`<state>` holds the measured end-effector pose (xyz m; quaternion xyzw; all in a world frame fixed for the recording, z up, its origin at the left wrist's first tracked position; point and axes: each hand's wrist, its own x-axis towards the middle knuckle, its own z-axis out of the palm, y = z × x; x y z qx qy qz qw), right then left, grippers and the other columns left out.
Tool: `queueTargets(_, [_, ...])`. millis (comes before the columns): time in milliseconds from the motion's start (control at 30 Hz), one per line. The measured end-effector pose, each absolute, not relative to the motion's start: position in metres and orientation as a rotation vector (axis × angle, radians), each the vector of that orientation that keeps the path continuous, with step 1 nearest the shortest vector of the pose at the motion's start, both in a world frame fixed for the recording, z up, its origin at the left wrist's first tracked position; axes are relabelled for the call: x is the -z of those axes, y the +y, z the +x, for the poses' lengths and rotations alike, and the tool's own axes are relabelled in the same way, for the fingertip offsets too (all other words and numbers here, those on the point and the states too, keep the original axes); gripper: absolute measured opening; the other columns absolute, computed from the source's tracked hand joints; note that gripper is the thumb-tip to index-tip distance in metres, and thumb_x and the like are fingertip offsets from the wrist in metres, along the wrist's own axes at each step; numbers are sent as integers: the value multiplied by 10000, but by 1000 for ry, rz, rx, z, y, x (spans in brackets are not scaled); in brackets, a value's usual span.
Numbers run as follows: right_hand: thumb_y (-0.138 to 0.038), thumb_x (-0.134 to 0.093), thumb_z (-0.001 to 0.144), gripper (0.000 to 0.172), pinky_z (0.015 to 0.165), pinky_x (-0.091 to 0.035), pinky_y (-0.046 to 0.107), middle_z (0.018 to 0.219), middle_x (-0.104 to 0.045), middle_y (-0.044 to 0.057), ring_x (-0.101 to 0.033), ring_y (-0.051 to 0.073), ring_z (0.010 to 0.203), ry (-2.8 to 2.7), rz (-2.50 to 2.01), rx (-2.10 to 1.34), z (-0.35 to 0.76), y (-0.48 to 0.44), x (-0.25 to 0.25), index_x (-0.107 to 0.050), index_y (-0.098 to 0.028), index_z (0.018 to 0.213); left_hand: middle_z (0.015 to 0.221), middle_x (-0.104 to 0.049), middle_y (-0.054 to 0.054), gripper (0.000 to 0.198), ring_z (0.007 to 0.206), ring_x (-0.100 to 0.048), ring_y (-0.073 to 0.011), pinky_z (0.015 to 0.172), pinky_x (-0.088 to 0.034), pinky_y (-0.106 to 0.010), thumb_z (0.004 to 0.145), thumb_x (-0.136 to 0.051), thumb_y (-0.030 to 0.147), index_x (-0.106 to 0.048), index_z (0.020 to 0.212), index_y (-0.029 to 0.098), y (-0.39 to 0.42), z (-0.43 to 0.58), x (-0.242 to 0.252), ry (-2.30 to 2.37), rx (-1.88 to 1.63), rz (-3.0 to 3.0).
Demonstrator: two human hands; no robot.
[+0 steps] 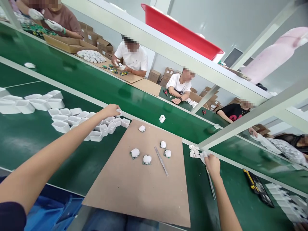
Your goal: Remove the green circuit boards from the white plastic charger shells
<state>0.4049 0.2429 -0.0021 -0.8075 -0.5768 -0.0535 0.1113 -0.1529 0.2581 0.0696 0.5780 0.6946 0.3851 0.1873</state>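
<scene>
My left hand (112, 110) reaches out to a cluster of small white plastic housings (106, 126) on the green table; its fingers curl over one at the cluster's far edge. My right hand (212, 164) is closed on a small white part beside a little pile of white parts (194, 150). Between my arms lies a brown cardboard sheet (144, 189) with several white round parts (135, 152) and metal tweezers (161, 161) on it.
More white housings (29, 102) spread to the left. One white housing (162, 118) stands on the conveyor strip. A black and yellow tool (256, 186) lies at right. Several people sit across the line with cardboard boxes. A red bin (180, 32) rests on the overhead shelf.
</scene>
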Motion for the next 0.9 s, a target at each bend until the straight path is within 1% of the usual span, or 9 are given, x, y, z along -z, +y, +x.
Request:
queueTargets(100, [-389, -622, 986, 263, 822, -590, 375, 1064, -688, 61, -680, 178, 913, -1742, -2575, 183, 407, 256, 1, -655, -150, 1092, 1199, -668, -92, 304, 1088, -652, -248, 960, -541, -451, 941, -653, 335, -640, 1170, 136, 267, -163, -72, 2003, -1109, 1577])
queueTargets(200, [-389, -621, 986, 258, 823, -590, 376, 1054, -689, 57, -680, 179, 915, -1833, -2667, 262, 402, 263, 1, -657, -151, 1078, 1183, -695, -75, 298, 1035, -659, -243, 945, -511, -359, 897, -633, 252, -651, 1175, 148, 254, -164, -83, 1996, -1227, 1544])
queueTargets(367, [-356, -623, 984, 219, 768, -576, 333, 971, -683, 39, -669, 158, 842, -2033, -2601, 445, 384, 264, -2, -650, -139, 1006, 1061, -700, -17, 370, 831, -647, -197, 692, -508, -270, 877, -600, 435, -623, 1193, 244, 154, -145, -88, 1820, -1503, 1452])
queueTargets(467, [-313, -634, 971, 209, 728, -547, 316, 799, -648, -4, -636, 140, 738, -2160, -2503, 494, 366, 263, -5, -636, -146, 845, 976, -693, 0, 266, 810, -633, -194, 695, -510, -272, 805, -678, 460, -653, 978, 259, 93, -129, -58, 1833, -1609, 1361])
queueTargets(567, [-165, -654, 908, 207, 782, -509, 334, 715, -601, -17, -629, 167, 793, -2312, -2288, 524, 339, 270, -10, -593, -156, 709, 872, -689, 3, 271, 682, -609, -183, 579, -484, -263, 794, -678, 482, -655, 956, 267, 66, -118, -14, 1827, -1493, 1150])
queueTargets(667, [-56, -620, 824, 232, 733, -467, 326, 681, -587, 21, -619, 207, 798, -2445, -1992, 481, 298, 284, -15, -571, -168, 627, 890, -682, -2, 292, 703, -611, -185, 591, -476, -260, 832, -638, 516, -622, 959, 254, 63, -106, 16, 1829, -1385, 988])
queueTargets(733, [-102, -597, 848, 208, 688, -445, 327, 702, -603, 55, -604, 216, 755, -2507, -1773, 412, 262, 296, -15, -599, -169, 650, 944, -673, -10, 315, 766, -621, -189, 616, -478, -252, 873, -596, 539, -589, 1004, 252, 66, -96, 26, 1818, -1335, 932])
queueTargets(800, [-245, -570, 934, 233, 694, -451, 339, 728, -616, 65, -599, 222, 741, -2546, -1558, 322, 220, 308, -10, -637, -173, 723, 1018, -664, -21, 331, 847, -631, -197, 669, -501, -252, 920, -539, 543, -562, 1091, 261, 68, -89, 29, 1791, -1306, 938])
queueTargets(900, [-467, -617, 941, 290, 739, -481, 375, 820, -665, 106, -624, 293, 886, -2578, -1282, 154, 158, 325, 6, -682, -192, 877, 1163, -637, -41, 334, 966, -638, -209, 800, -539, -278, 982, -447, 503, -516, 1226, 285, 67, -86, 31, 1754, -1290, 1040])
